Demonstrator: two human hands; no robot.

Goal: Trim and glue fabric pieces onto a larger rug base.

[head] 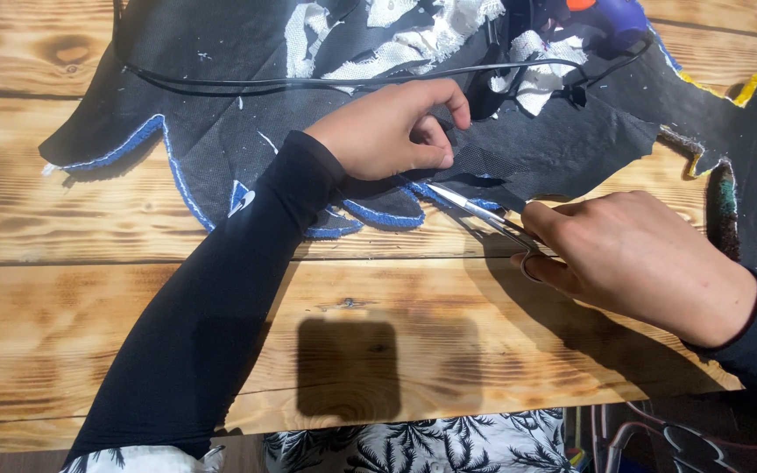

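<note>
The black fabric piece point(554, 144) lies spread across the wooden table point(89, 289), its scalloped edge trimmed in blue point(387, 216) and its upper part crusted with white patches point(413, 44). The left hand point(392, 131) is closed in a pinch on the fabric's near edge, thumb and fingers folded over it, holding it taut just above the cut line. The right hand point(633, 263) is wrapped around the handles of a pair of scissors point(484, 213), whose 2 blades are parted at the blue-trimmed edge, their tips just beside the left hand's knuckles.

The fabric looks thin, light and limp; it creases where it is pinched and its torn right edge curls, so it probably will not hold a line unless it is tensioned close to the blades. The best hold seems to be right where the left hand has it, on the plain black area near the cut, clear of the stiff-looking white patches. A thin black cable point(308, 83) runs across the fabric above the hands, and a purple tool point(611, 17) rests at the top edge.
</note>
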